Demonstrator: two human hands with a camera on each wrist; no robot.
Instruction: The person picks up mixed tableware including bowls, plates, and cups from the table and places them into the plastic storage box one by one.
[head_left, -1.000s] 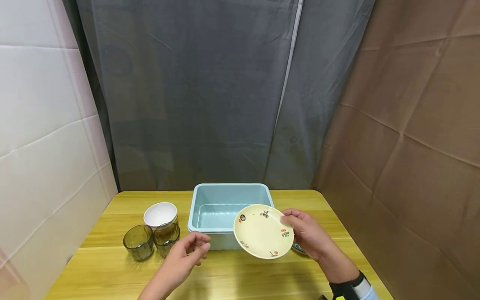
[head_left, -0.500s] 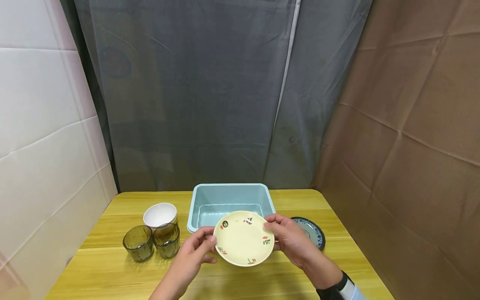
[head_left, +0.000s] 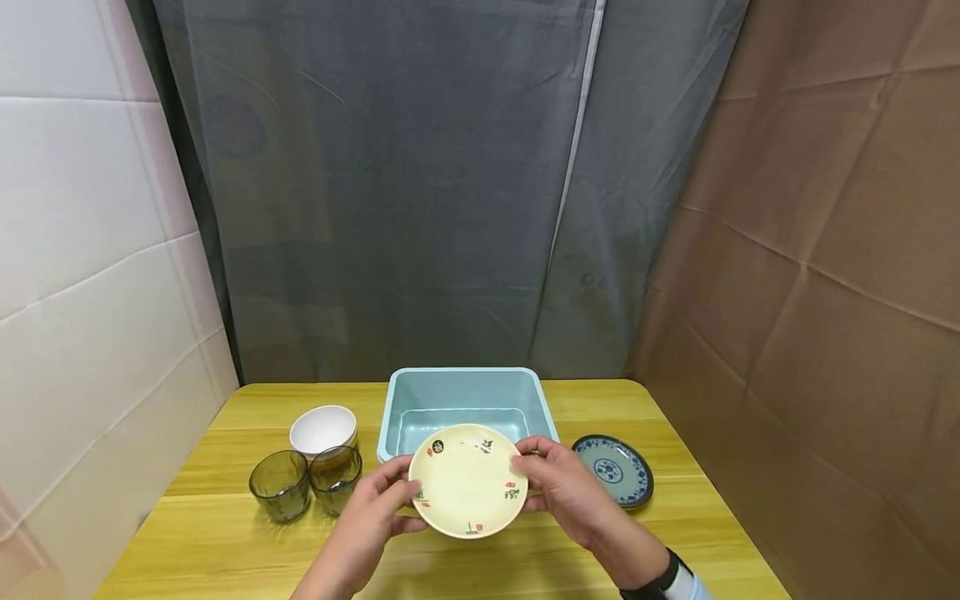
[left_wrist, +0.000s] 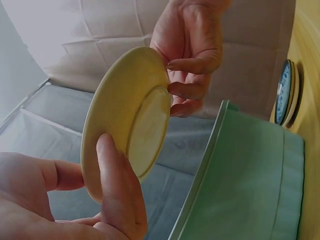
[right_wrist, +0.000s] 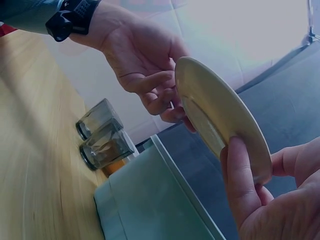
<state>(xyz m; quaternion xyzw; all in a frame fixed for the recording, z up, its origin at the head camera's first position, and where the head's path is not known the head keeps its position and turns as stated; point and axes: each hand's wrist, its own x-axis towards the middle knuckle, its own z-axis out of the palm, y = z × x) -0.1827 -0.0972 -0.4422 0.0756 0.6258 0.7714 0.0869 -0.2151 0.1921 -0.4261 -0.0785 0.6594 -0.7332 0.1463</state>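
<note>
A pale yellow plate (head_left: 468,483) with small dark and red motifs round its rim is held up in front of a light blue bin, its face tilted toward the head camera. My left hand (head_left: 375,508) pinches its left edge, thumb on the face and fingers behind. On the opposite edge my right hand (head_left: 566,492) grips it the same way. Both wrist views show the plate's underside (left_wrist: 127,117) with a raised foot ring, fingertips pressed against it. The light blue bin (head_left: 465,379) stands open behind the plate, partly covered by it.
At the left stand two dark glass cups (head_left: 279,486) with a white bowl (head_left: 322,429) behind them. A blue-patterned plate (head_left: 613,469) lies at the right, on top of another plate in the left wrist view. Grey curtain (head_left: 390,192) hangs behind the wooden table (head_left: 225,550).
The yellow plate has moved left, in front of the bin. My left hand, at first apart from it, has taken hold of its left edge. The blue-patterned plate has come into sight.
</note>
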